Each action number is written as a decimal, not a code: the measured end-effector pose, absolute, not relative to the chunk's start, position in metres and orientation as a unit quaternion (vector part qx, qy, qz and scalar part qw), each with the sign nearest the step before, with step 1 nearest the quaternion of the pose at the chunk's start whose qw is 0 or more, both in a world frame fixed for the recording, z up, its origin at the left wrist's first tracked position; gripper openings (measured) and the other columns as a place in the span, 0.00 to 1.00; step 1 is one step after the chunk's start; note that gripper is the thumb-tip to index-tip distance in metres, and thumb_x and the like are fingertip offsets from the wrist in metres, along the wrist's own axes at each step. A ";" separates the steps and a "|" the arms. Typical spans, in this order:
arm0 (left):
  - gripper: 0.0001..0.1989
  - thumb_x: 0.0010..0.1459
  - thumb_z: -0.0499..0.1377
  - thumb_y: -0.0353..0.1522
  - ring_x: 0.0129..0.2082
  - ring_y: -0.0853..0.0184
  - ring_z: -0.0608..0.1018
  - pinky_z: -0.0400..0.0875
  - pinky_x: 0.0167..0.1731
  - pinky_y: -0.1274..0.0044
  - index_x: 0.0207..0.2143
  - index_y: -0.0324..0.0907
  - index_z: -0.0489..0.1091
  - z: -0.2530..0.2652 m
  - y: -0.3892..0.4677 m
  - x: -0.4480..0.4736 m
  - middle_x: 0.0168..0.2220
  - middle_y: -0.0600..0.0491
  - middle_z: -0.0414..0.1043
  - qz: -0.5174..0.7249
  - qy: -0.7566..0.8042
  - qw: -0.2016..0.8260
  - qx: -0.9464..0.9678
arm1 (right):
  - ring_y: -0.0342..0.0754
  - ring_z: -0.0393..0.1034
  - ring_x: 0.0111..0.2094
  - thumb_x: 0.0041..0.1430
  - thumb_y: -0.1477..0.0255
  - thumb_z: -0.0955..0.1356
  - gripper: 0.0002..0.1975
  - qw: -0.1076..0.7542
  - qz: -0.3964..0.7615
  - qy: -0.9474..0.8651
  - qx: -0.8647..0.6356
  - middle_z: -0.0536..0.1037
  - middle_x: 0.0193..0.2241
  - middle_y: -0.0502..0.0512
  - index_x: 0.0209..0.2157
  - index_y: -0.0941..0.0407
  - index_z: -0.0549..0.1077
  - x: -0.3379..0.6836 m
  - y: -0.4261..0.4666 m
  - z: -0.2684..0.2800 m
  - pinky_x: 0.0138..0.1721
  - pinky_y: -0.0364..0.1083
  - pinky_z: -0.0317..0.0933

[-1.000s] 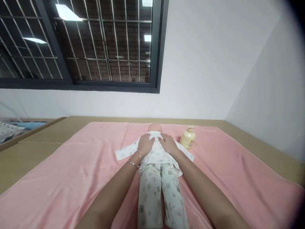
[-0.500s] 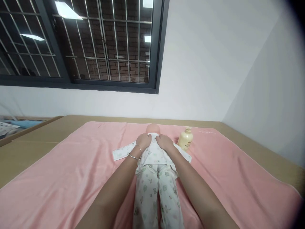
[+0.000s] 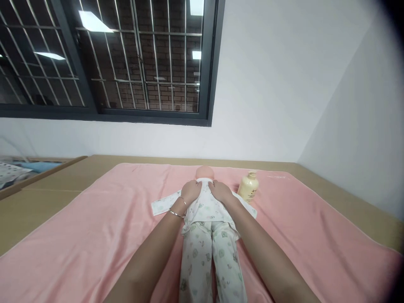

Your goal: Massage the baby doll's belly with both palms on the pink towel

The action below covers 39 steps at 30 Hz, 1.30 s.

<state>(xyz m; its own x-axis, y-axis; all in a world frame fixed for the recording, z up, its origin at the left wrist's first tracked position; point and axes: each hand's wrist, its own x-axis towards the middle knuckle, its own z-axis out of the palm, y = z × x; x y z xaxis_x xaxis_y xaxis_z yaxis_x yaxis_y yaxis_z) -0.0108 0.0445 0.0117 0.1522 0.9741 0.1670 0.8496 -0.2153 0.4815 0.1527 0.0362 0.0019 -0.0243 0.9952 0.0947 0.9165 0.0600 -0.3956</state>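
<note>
A doll [image 3: 206, 204] lies stretched out on a pink sheet [image 3: 120, 219], its bald head [image 3: 205, 172] at the far end. It is dressed in a white printed top and white printed trousers [image 3: 197, 256]. My left hand [image 3: 191, 192], with thin bracelets at the wrist, holds the doll near one shoulder. On the opposite shoulder my right hand [image 3: 221, 191] has a matching hold. Both thumbs point inward over the top; the other fingers are mostly hidden by the backs of my hands. The sleeves spread out to either side.
A cream-yellow bottle [image 3: 248, 186] stands on the sheet, right of the doll. The sheet covers a tan padded surface [image 3: 47, 198] that meets a white wall [image 3: 259, 84]. A dark-framed window [image 3: 148, 63] with bars is above. Folded cloths lie at far left.
The whole view has shifted slightly, so everything sits a little lower and further right. My hands keep the same hold on the doll's shoulders.
</note>
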 end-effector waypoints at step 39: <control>0.23 0.67 0.43 0.38 0.63 0.56 0.64 0.56 0.61 0.66 0.58 0.37 0.63 0.012 0.028 -0.007 0.62 0.41 0.63 0.185 0.572 0.095 0.794 | 0.56 0.47 0.66 0.70 0.60 0.52 0.25 0.200 0.103 -0.731 -0.644 0.59 0.64 0.66 0.58 0.60 0.65 0.160 0.014 0.001 0.63 0.58 0.40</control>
<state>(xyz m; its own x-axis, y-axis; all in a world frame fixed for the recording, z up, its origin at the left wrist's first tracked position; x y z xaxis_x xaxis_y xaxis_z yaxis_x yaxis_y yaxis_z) -0.0065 0.0285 0.0116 0.2776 0.9426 0.1855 0.8722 -0.3282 0.3627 0.1604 0.0143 0.0008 -0.0915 0.9828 0.1603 0.9000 0.1505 -0.4090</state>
